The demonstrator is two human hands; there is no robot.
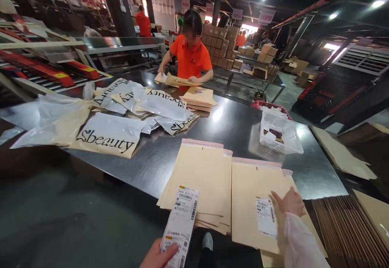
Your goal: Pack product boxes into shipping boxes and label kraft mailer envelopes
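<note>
My left hand (161,254) grips a strip of printed shipping labels (181,223), thumb on top. The strip stretches forward over the near edge of a stack of tan padded envelopes (203,166) with pinkish bubble-lined flaps. On a second envelope stack (249,195) to the right, the top envelope carries a stuck-on label (266,216). Just right of that label, my right hand (290,203) rests over the envelope, thumb and forefinger apart, the other fingers partly curled. Nothing shows in its grasp.
White and tan "beauty" bags (107,136) are heaped on the left of the metal table (142,170). Across it, a person in orange (193,59) handles an envelope beside another envelope pile (199,97). A white basket (279,132) stands right; flattened cardboard (349,227) lies near right.
</note>
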